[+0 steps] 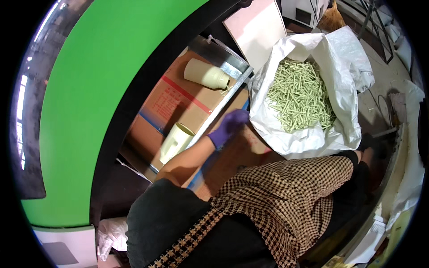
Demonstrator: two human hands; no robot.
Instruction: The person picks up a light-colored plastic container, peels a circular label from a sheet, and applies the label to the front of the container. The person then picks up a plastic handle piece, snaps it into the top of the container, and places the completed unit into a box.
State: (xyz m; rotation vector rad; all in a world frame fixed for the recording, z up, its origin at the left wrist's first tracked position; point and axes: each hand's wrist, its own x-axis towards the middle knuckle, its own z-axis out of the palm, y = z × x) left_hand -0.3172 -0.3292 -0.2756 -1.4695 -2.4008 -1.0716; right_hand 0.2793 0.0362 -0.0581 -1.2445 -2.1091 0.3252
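Note:
My left hand [230, 127], in a purple glove, reaches over a brown cardboard box [241, 154], close to the near left side of a white woven sack [308, 145]. The glove is smeared by motion, so its fingers and anything in them cannot be made out. Inside the sack lies a heap of short pale green sticks [301, 96]. Left of my forearm, a cream open-topped cylinder [176, 142] rests on cardboard. Farther back, a cream bottle-shaped container [203, 73] lies on its side with its narrow end toward a metal rail. My right hand does not show.
A metal rail [219, 107] runs beside the cardboard [178, 100] under the cream containers. A large green panel with a black edge [103, 85] curves along the left. Behind the sack lean a pale board [257, 29] and a straw broom [332, 18]. My checked apron [286, 187] covers my lap.

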